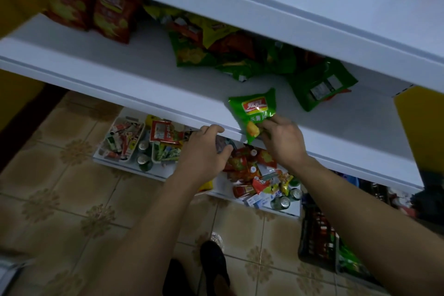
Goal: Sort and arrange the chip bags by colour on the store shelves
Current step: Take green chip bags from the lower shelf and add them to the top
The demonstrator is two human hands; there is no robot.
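Note:
My right hand (283, 142) grips a small green chip bag (252, 109) by its lower edge, over the front of the middle white shelf (120, 79). My left hand (204, 151) rests its fingertips on that shelf's front lip and holds nothing. Further back on the shelf lies a jumbled pile of green, yellow and orange chip bags (216, 43). A loose green bag (322, 84) lies back side up to the right of the pile. Two red bags (93, 12) stand upright at the shelf's far left.
An upper white shelf (288, 2) overhangs the pile. Below, a bottom shelf holds white trays of small snacks and cans (134, 144) and loose packets (259, 175). A dark crate of goods (319, 233) stands on the tiled floor at the right. My shoe (213, 262) shows below.

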